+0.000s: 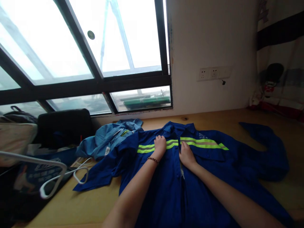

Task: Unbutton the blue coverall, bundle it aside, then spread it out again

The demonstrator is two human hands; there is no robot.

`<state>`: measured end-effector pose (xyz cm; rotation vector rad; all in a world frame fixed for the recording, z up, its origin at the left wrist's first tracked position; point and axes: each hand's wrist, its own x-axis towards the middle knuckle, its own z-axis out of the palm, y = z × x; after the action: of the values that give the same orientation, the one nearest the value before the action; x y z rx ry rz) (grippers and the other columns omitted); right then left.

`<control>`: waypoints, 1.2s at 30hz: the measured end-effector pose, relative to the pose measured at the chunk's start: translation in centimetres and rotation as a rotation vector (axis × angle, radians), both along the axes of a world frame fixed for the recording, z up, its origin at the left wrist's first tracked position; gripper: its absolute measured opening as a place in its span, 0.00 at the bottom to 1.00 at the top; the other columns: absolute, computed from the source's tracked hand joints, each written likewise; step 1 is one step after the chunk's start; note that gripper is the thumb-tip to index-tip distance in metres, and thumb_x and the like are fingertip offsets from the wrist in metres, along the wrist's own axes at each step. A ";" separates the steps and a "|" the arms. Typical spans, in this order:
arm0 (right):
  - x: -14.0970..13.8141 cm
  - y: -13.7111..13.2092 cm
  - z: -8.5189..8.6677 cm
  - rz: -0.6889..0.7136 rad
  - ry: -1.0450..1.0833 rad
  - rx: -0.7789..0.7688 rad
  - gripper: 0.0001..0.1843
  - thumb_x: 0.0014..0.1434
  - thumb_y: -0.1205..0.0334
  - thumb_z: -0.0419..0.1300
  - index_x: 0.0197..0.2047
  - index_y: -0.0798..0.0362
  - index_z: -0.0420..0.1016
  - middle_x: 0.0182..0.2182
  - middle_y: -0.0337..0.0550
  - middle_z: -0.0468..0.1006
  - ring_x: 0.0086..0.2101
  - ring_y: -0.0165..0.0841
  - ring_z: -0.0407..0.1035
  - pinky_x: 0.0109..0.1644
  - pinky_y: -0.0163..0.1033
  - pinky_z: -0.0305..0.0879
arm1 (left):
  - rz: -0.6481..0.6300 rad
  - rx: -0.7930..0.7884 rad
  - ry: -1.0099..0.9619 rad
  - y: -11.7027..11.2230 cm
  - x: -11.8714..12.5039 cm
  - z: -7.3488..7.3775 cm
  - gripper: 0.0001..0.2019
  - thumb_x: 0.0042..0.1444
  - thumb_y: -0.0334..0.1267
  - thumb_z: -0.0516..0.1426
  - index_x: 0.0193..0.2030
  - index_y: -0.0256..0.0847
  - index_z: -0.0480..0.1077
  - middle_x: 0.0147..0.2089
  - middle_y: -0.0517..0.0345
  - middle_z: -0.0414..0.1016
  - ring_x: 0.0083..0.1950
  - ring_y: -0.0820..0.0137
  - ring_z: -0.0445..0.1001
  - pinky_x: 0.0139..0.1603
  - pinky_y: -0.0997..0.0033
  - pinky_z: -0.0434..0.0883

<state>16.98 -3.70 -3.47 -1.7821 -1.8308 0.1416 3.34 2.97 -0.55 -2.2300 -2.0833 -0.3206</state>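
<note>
A dark blue work jacket [156, 186] with yellow-green and grey reflective strips lies spread front up, collar away from me. My left hand [160, 146], a beaded bracelet on its wrist, is closed with curled fingers on the cloth at the chest strip, left of the front opening. On the other side of the opening, my right hand [187, 155] pinches the front edge just under the strip. Between the hands the front panels lie slightly apart. The left sleeve in view stretches out toward white hangers; the other sleeve bends round at the right.
Behind the jacket's left shoulder lies a crumpled light blue garment [102, 141]. White hangers [57, 180] and bags [17, 136] are at the left of the wooden surface [95, 205]. A window, a wall socket [209, 73] and a curtain [280, 63] stand behind.
</note>
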 end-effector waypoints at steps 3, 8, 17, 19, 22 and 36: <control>0.6 1.7 -0.2 0.058 0.047 0.010 0.22 0.53 0.67 0.50 0.52 0.63 0.62 0.49 0.55 0.64 0.51 0.37 0.57 0.56 0.37 0.51 | -0.050 0.034 -0.044 -2.6 -0.4 -0.4 0.18 0.58 0.33 0.42 0.54 0.32 0.60 0.56 0.38 0.59 0.59 0.55 0.55 0.54 0.51 0.57; 1.7 4.8 -0.2 0.093 0.069 0.018 0.21 0.51 0.69 0.51 0.49 0.64 0.63 0.47 0.55 0.65 0.49 0.36 0.59 0.53 0.36 0.53 | -0.373 0.015 -0.105 -5.4 1.5 -2.0 0.25 0.60 0.46 0.36 0.61 0.40 0.49 0.63 0.52 0.50 0.64 0.65 0.46 0.60 0.60 0.50; 2.8 6.6 0.4 0.030 0.051 -0.007 0.12 0.51 0.66 0.52 0.40 0.60 0.68 0.40 0.50 0.69 0.42 0.34 0.63 0.46 0.35 0.58 | -0.354 -0.031 -0.027 0.2 2.9 -1.7 0.23 0.60 0.43 0.36 0.61 0.42 0.51 0.64 0.56 0.50 0.64 0.65 0.47 0.62 0.58 0.46; 2.6 6.2 0.3 -0.010 0.052 -0.001 0.13 0.51 0.66 0.51 0.40 0.60 0.67 0.41 0.51 0.68 0.42 0.35 0.63 0.46 0.35 0.58 | -0.352 -0.026 -0.042 0.7 3.1 -1.5 0.22 0.60 0.42 0.37 0.60 0.42 0.52 0.64 0.57 0.50 0.64 0.65 0.47 0.61 0.58 0.46; 2.4 5.8 0.1 -0.030 0.050 0.009 0.13 0.51 0.65 0.51 0.40 0.59 0.68 0.40 0.50 0.69 0.43 0.36 0.62 0.47 0.35 0.57 | -0.382 0.003 -0.085 0.4 3.0 -1.1 0.20 0.60 0.41 0.40 0.58 0.44 0.56 0.62 0.57 0.55 0.62 0.66 0.50 0.61 0.58 0.47; 1.7 5.2 1.9 -0.213 0.011 -0.144 0.14 0.49 0.58 0.55 0.38 0.56 0.64 0.31 0.47 0.71 0.36 0.38 0.66 0.33 0.35 0.57 | -0.499 0.022 -0.510 0.9 2.5 -1.3 0.08 0.48 0.29 0.53 0.37 0.39 0.68 0.37 0.57 0.71 0.40 0.70 0.68 0.39 0.72 0.65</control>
<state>18.66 1.46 -1.58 -2.0583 -1.6460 0.2043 5.85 3.88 -1.90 -2.8603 -1.6265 -1.0304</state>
